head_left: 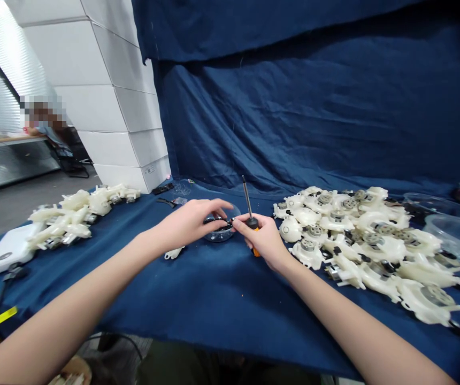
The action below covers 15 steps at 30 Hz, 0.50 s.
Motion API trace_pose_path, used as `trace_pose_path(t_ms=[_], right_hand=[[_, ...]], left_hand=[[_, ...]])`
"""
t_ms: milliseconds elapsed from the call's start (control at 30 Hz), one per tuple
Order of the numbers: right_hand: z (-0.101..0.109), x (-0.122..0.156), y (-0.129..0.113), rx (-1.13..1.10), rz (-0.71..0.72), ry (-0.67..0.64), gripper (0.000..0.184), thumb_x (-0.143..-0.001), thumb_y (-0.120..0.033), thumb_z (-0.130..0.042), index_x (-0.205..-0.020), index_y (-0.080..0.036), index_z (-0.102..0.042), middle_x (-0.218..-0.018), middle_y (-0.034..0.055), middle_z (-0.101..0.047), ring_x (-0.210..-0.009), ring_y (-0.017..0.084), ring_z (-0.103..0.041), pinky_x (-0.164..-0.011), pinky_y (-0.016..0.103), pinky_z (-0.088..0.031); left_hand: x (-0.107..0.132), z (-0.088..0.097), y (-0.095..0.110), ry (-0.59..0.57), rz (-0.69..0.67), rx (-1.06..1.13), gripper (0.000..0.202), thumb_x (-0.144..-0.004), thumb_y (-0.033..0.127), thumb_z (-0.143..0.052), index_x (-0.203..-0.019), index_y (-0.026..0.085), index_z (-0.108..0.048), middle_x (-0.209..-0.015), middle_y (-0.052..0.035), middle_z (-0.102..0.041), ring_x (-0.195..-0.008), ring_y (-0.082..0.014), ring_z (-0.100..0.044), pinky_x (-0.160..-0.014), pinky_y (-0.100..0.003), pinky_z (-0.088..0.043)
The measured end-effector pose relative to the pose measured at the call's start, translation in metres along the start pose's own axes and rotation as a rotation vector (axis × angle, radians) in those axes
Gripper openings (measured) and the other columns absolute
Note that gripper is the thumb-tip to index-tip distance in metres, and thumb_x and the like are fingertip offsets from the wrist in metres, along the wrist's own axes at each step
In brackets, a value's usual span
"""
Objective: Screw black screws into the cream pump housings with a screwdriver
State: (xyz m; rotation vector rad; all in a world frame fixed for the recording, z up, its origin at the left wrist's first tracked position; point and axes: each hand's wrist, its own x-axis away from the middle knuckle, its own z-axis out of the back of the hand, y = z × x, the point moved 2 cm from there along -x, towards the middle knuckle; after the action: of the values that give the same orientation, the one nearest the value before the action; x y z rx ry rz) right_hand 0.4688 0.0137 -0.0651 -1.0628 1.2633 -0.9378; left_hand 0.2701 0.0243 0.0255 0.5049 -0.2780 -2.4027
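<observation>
My right hand (264,240) grips an orange-handled screwdriver (253,224), whose thin metal shaft points up and away. My left hand (188,224) curves over the edge of a transparent round dish (222,235) holding small dark parts. Its fingertips reach the dish's near side, and they hide whether anything is pinched there. The screwdriver tip stands above the blue cloth, just beside the dish. A small white plastic part (174,252) lies on the cloth below my left hand.
Several white plastic housings with metal parts are heaped on the blue cloth (214,310), in a big pile (358,246) to the right and another (73,219) to the left. Transparent tubs (454,235) stand far right, a white flat device (7,248) far left. A seated person (43,125) is in the background.
</observation>
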Motion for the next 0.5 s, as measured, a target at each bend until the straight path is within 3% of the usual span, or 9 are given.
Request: trace_pose_path(t_ms=[67, 167, 267, 367, 500], right_hand=[[0.002, 0.0, 0.001, -0.017, -0.003, 0.009, 0.043, -0.082, -0.055, -0.077, -0.101, -0.017, -0.073, -0.084, 0.004, -0.073, -0.045, 0.003, -0.045, -0.04, 0.017, -0.034], [0.003, 0.0, 0.002, -0.039, -0.015, 0.017, 0.041, -0.079, -0.052, -0.081, -0.1, -0.018, -0.073, -0.083, 0.0014, -0.069, -0.047, 0.003, -0.046, -0.042, 0.017, -0.036], [0.001, 0.002, 0.002, -0.047, -0.029, 0.021, 0.042, -0.075, -0.05, -0.085, -0.101, -0.019, -0.074, -0.086, 0.0003, -0.065, -0.049, 0.002, -0.048, -0.045, 0.017, -0.041], [0.0, 0.002, 0.004, -0.035, -0.035, 0.033, 0.044, -0.073, -0.048, -0.086, -0.103, -0.019, -0.076, -0.088, 0.0005, -0.064, -0.05, 0.002, -0.048, -0.044, 0.017, -0.04], [0.0, 0.003, 0.006, -0.024, -0.037, 0.046, 0.044, -0.073, -0.047, -0.086, -0.104, -0.018, -0.075, -0.086, 0.0004, -0.065, -0.051, 0.002, -0.047, -0.044, 0.016, -0.039]], left_hand=[[0.017, 0.01, -0.017, 0.04, 0.133, 0.0, 0.053, -0.097, 0.051, -0.062, -0.143, 0.025, -0.053, -0.119, -0.0049, -0.071, -0.103, -0.0213, -0.067, -0.088, -0.033, -0.05], [0.044, 0.023, -0.054, 0.105, 0.358, 0.027, 0.056, -0.094, 0.065, -0.056, -0.13, 0.021, -0.063, -0.126, -0.0105, -0.067, -0.108, -0.026, -0.065, -0.092, -0.037, -0.051], [0.065, 0.022, -0.088, -0.17, 0.53, 0.122, 0.065, -0.091, 0.069, -0.059, -0.139, 0.025, -0.061, -0.149, -0.0101, -0.057, -0.134, -0.0314, -0.054, -0.111, -0.041, -0.043], [0.077, 0.015, -0.103, -0.354, 0.556, 0.288, 0.063, -0.092, 0.066, -0.06, -0.142, 0.028, -0.059, -0.154, -0.006, -0.054, -0.14, -0.0293, -0.05, -0.118, -0.037, -0.036], [0.088, 0.007, -0.102, -0.308, 0.521, 0.517, 0.049, -0.092, 0.058, -0.066, -0.128, 0.025, -0.062, -0.128, -0.0062, -0.068, -0.118, -0.0247, -0.061, -0.098, -0.031, -0.049]])
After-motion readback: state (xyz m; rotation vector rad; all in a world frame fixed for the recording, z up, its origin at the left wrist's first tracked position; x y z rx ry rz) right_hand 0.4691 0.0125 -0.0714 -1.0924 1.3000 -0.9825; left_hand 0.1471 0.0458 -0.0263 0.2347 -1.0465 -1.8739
